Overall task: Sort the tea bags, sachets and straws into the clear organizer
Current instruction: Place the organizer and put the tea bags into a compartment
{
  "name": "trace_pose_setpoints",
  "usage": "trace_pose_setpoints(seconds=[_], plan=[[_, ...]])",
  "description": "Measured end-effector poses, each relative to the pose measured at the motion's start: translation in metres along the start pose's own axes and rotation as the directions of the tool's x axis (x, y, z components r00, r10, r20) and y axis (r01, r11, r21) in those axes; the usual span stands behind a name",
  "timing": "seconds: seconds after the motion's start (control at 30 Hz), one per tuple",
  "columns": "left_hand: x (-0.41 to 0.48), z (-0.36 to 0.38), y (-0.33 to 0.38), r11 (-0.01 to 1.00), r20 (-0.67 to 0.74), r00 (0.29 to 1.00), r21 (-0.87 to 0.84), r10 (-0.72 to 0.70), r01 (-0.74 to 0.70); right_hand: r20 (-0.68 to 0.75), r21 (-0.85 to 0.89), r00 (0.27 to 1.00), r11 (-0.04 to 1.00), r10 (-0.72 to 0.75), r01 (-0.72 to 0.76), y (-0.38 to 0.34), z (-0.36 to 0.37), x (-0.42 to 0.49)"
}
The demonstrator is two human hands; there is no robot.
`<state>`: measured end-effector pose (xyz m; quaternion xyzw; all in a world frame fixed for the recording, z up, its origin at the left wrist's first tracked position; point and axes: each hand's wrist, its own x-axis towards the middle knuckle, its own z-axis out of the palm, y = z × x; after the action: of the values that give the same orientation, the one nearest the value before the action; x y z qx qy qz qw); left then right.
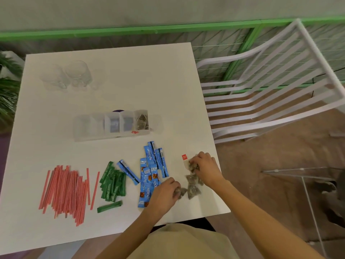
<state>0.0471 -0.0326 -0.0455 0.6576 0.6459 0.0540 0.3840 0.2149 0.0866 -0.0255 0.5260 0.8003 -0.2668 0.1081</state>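
Both hands' grips pinching tea bags (193,185), left hand (164,195), right hand (206,168), fingertips hidden.

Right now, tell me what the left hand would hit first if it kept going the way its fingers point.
The left hand points right, toward the loose tea bags. Its fingertips are already on the nearest tea bag, so it would meet that pile first, probably pushing the bags toward the right hand.

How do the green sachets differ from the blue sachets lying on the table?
The green sachets are dark green; the blue sachets are bright blue with white lettering. The green ones look shorter and narrower, the blue ones longer and wider. The green pile lies beside the red straws; the blue pile lies beside the left hand. Both are loose piles of flat packets on the white table, outside the clear organizer.
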Motion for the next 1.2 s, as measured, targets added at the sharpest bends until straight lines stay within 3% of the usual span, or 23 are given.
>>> trace_pose_setpoints(seconds=[0.2,0.47,0.67,0.77,0.93,1.07,1.2], plan=[[-0.001,-0.003,0.002,0.959,-0.034,0.988,-0.248,-0.148,0.135,-0.01,0.032,1.0,0.999,-0.013,0.013,0.0,0.001,0.003],[-0.005,-0.03,0.003,0.786,-0.021,0.953,-0.571,-0.302,0.236,-0.009,0.411,0.999,0.911,0.045,-0.037,-0.004,-0.011,-0.004],[-0.006,-0.056,0.001,0.607,0.042,0.932,-0.748,-0.36,0.268,0.053,0.745,0.991,0.656,0.121,-0.12,-0.013,-0.024,-0.006],[-0.006,-0.07,0.001,0.542,0.047,0.941,-0.807,-0.334,0.233,0.091,0.875,0.988,0.464,0.126,-0.14,-0.022,-0.031,-0.004],[-0.009,-0.095,0.003,0.363,0.043,0.946,-0.917,-0.321,0.164,0.114,0.97,0.99,0.206,0.086,-0.13,-0.045,-0.043,0.0],[-0.006,-0.118,0.0,0.227,0.005,0.942,-0.97,-0.335,0.085,0.14,0.981,0.987,0.126,0.074,-0.149,-0.059,-0.052,0.011],[0.002,-0.138,-0.007,0.262,-0.075,0.924,-0.965,-0.375,0.028,0.138,0.976,0.989,0.164,0.056,-0.145,-0.074,-0.065,0.024]])
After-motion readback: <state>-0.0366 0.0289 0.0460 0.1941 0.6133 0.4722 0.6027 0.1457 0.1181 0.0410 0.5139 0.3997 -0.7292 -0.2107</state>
